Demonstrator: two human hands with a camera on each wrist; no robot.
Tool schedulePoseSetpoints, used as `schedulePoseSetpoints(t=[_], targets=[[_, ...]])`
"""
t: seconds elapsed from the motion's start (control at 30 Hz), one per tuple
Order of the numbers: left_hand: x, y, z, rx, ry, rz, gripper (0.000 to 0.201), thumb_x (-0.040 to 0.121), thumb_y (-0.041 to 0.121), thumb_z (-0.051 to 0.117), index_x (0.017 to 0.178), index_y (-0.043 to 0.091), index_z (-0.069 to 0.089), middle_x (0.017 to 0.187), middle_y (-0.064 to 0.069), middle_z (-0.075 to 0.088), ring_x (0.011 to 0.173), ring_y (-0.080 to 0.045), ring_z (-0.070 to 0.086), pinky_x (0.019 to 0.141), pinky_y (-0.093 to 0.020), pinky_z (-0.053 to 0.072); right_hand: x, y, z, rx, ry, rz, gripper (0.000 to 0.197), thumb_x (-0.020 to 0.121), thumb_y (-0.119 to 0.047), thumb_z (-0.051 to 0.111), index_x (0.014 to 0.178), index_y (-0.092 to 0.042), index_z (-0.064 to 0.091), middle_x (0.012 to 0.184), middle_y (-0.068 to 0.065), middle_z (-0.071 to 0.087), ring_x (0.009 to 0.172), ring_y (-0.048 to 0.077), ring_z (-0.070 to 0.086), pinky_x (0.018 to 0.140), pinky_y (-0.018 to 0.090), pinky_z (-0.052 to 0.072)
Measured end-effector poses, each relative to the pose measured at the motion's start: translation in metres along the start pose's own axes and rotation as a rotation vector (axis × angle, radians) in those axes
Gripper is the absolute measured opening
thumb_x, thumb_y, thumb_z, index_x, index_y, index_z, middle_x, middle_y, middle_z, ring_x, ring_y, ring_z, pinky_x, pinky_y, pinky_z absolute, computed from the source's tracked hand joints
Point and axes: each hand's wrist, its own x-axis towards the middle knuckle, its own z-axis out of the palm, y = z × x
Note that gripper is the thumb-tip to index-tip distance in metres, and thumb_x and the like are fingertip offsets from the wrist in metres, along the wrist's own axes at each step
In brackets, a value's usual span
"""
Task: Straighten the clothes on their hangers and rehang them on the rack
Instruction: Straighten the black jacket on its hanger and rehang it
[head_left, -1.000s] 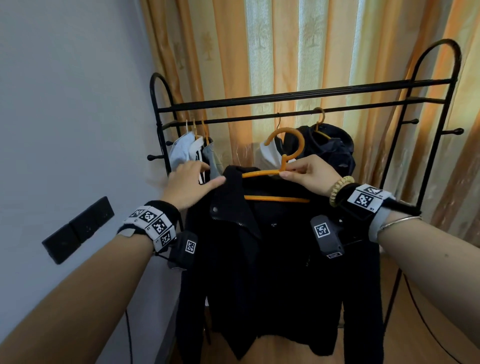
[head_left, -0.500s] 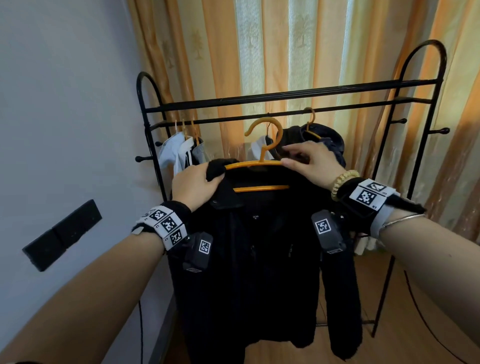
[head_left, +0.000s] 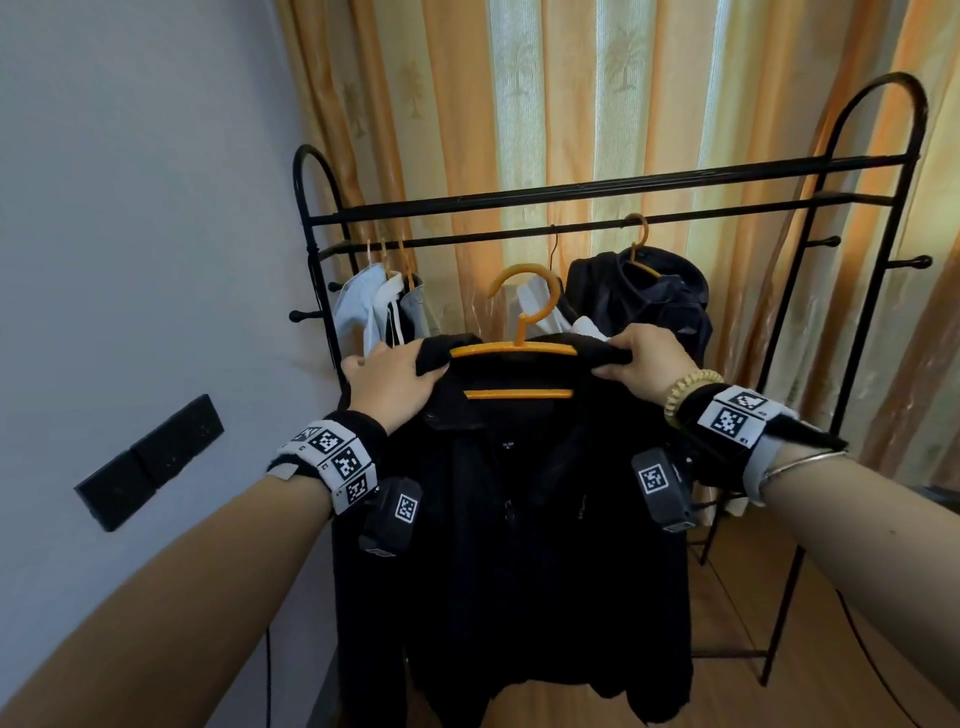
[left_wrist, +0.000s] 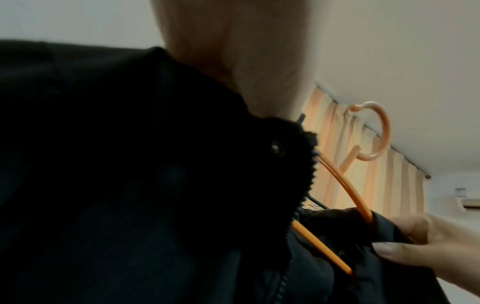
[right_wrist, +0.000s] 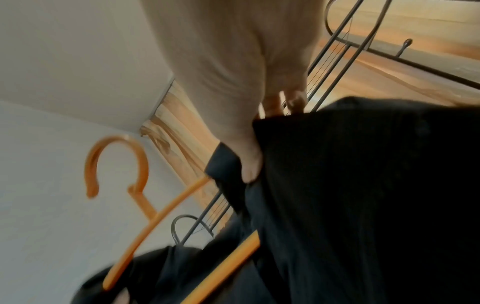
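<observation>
I held a black jacket (head_left: 519, 519) on an orange hanger (head_left: 514, 351) between my two hands, in front of the black rack (head_left: 597, 187) and lower than its bars. The hanger's long bar ran flat from my left hand (head_left: 387, 387) across to my right hand (head_left: 647, 358). Its hook pointed up, with the open end toward my left hand, and it was not on the rack. The jacket hung straight down below my hands.

My left hand gripped the jacket's left shoulder, thumb on top of the collar. My right hand pinched the right shoulder over the end of the hanger.

I could read no words on the jacket. There was a tiny pale tag inside the neck, too small to read. The bands on my wrists had black and white square codes.

The left wrist view showed a small round snap (left_wrist: 276, 148) on the collar and my right fingers (left_wrist: 405, 253) on the cloth. The right wrist view showed my right thumb (right_wrist: 250, 164) pressed on the fold. Only the head view showed other clothes past my hands: pale clothes (head_left: 379, 306) beyond my left hand and a dark hooded top (head_left: 644, 296) beyond my right. Orange curtains (head_left: 571, 104) hung behind the rack.
</observation>
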Motion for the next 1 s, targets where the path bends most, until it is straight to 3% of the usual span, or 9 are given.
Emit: schedulePoseSetpoints(t=[0.07, 0.13, 0.33, 0.5, 0.6, 0.7, 0.77, 0.87, 1.0], targets=[[0.001, -0.007, 0.002, -0.037, -0.075, -0.085, 0.023, 0.093, 0.048, 0.04, 0.106, 0.043, 0.059, 0.094, 0.006, 0.063, 0.116, -0.03, 0.048, 0.102, -0.057, 0.029, 0.0, -0.003, -0.004, -0.031, -0.112, -0.069, 0.017, 0.08, -0.026, 0.072, 0.085, -0.01, 0.071, 0.072, 0.001, 0.056, 0.071, 0.015, 0.055, 0.06, 0.017, 0.036], [-0.001, -0.011, 0.005, -0.038, -0.08, -0.113, 0.021, 0.094, 0.044, 0.041, 0.102, 0.039, 0.06, 0.086, 0.006, 0.057, 0.114, -0.033, 0.05, 0.102, -0.056, 0.031, -0.002, -0.006, -0.005, -0.074, -0.172, -0.089, 0.025, 0.079, -0.03, 0.073, 0.065, -0.013, 0.06, 0.059, -0.003, 0.047, 0.056, 0.008, 0.046, 0.051, 0.014, 0.03], [-0.003, -0.006, 0.006, 0.028, -0.077, -0.151, 0.022, 0.095, 0.035, 0.041, 0.102, 0.03, 0.061, 0.1, -0.003, 0.062, 0.118, -0.033, 0.042, 0.101, -0.053, 0.026, -0.001, -0.003, 0.0, -0.145, -0.196, -0.167, 0.05, 0.085, -0.033, 0.065, 0.052, -0.01, 0.035, 0.049, 0.001, 0.033, 0.047, 0.015, 0.033, 0.053, 0.028, 0.031], [-0.003, -0.015, 0.002, -0.052, -0.11, -0.058, 0.019, 0.096, 0.03, 0.045, 0.106, 0.031, 0.06, 0.082, 0.007, 0.051, 0.115, -0.035, 0.043, 0.099, -0.045, 0.032, 0.0, 0.002, -0.001, 0.037, -0.127, -0.191, 0.048, 0.088, -0.031, 0.062, 0.05, -0.011, 0.039, 0.048, 0.0, 0.033, 0.043, 0.011, 0.032, 0.048, 0.021, 0.03], [-0.009, -0.015, -0.006, -0.107, -0.124, 0.022, 0.018, 0.098, 0.029, 0.044, 0.104, 0.027, 0.061, 0.073, 0.018, 0.041, 0.108, -0.031, 0.043, 0.097, -0.043, 0.033, 0.0, 0.0, -0.006, 0.153, -0.083, -0.163, 0.034, 0.089, -0.03, 0.06, 0.058, -0.017, 0.057, 0.044, -0.008, 0.043, 0.038, 0.005, 0.042, 0.044, 0.013, 0.032], [-0.016, -0.012, -0.005, -0.15, -0.071, 0.028, 0.019, 0.098, 0.028, 0.044, 0.106, 0.024, 0.061, 0.074, 0.017, 0.04, 0.099, -0.024, 0.04, 0.097, -0.042, 0.031, 0.001, 0.003, -0.004, 0.195, 0.013, -0.116, 0.022, 0.091, -0.031, 0.058, 0.08, -0.015, 0.067, 0.062, -0.014, 0.059, 0.06, 0.0, 0.056, 0.059, 0.011, 0.036], [-0.018, -0.016, 0.001, -0.157, -0.032, 0.005, 0.016, 0.098, 0.031, 0.044, 0.1, 0.026, 0.06, 0.073, 0.016, 0.041, 0.105, -0.03, 0.045, 0.1, -0.046, 0.034, -0.001, 0.01, -0.002, 0.188, 0.034, -0.035, 0.03, 0.093, -0.04, 0.051, 0.098, -0.013, 0.064, 0.084, -0.004, 0.062, 0.077, 0.012, 0.059, 0.069, 0.022, 0.041], [-0.017, -0.029, 0.009, -0.209, -0.034, -0.07, 0.017, 0.097, 0.038, 0.044, 0.103, 0.034, 0.059, 0.077, 0.013, 0.05, 0.112, -0.034, 0.048, 0.102, -0.052, 0.035, -0.009, 0.02, -0.002, 0.288, -0.165, 0.125, 0.046, 0.095, -0.049, 0.039, 0.105, -0.011, 0.064, 0.099, 0.004, 0.066, 0.09, 0.02, 0.062, 0.085, 0.033, 0.047], [-0.018, -0.046, 0.015, -0.289, -0.106, -0.118, 0.018, 0.09, 0.048, 0.043, 0.102, 0.049, 0.055, 0.103, 0.001, 0.065, 0.112, -0.032, 0.052, 0.1, -0.053, 0.039, -0.021, 0.029, 0.003, 0.342, -0.443, 0.093, 0.032, 0.086, -0.036, 0.062, 0.111, -0.017, 0.064, 0.11, 0.002, 0.068, 0.103, 0.018, 0.063, 0.095, 0.029, 0.045]])
